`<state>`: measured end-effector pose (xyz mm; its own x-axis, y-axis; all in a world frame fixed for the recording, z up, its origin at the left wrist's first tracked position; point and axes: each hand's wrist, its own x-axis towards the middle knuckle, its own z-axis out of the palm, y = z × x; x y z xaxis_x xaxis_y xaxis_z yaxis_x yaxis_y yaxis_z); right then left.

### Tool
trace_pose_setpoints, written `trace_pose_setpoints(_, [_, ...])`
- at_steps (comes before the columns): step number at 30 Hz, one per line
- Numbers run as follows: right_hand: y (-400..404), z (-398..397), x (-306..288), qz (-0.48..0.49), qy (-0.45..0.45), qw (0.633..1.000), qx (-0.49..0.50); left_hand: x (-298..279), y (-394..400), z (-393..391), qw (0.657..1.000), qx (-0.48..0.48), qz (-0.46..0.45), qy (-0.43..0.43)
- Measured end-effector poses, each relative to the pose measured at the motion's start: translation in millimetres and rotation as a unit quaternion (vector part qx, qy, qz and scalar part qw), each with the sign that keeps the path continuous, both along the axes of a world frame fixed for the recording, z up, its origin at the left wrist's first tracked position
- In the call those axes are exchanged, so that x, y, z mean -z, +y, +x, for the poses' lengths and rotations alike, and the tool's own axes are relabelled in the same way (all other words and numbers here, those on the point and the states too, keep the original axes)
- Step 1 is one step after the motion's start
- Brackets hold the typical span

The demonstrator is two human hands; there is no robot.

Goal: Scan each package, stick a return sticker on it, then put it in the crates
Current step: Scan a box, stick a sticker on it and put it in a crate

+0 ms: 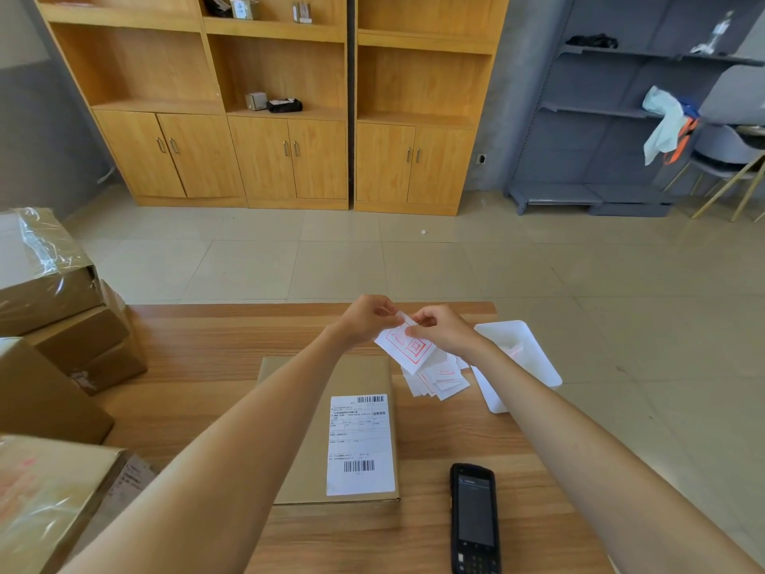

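Note:
A flat brown cardboard package (304,461) lies on the wooden table (207,354) in front of me, with a white shipping label (360,443) on its right half. Above its far end, my left hand (366,319) and my right hand (441,331) both pinch a white return sticker sheet with red print (407,345) at its top corner. A loose pile of more stickers (441,379) lies on the table just under my right hand. The black handheld scanner (474,517) lies flat near the table's front edge, to the right of the package.
A white plastic tray (525,358) sits at the table's right edge. Several brown cartons (62,308) are stacked at the left, one more (45,499) at the front left. Wooden cabinets (285,101) and grey shelving (612,118) stand across the tiled floor.

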<state>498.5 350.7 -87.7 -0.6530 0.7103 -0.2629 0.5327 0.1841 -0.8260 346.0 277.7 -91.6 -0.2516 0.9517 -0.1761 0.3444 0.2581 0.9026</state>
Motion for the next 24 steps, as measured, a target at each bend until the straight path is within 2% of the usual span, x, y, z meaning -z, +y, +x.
trace_pose_setpoints(9, [-4.1,-3.0,0.7,0.013,-0.028,0.999,-0.018,2.5,2.7,-4.2,0.998,-0.037,0.019,0.046])
trace_pose_setpoints(13, [-2.1,-1.1,-1.9,-0.033,0.013,0.999,0.001,2.8,5.3,-6.8,0.996,-0.063,0.022,0.061])
trace_pose_setpoints(19, [6.8,6.9,-2.8,-0.106,0.018,0.994,-0.003,6.2,8.3,-14.3,0.992,-0.119,0.015,0.048])
trace_pose_setpoints(24, [8.2,8.7,0.1,-0.104,0.034,0.994,0.029,5.7,8.6,-14.0,0.992,-0.119,0.01,0.043])
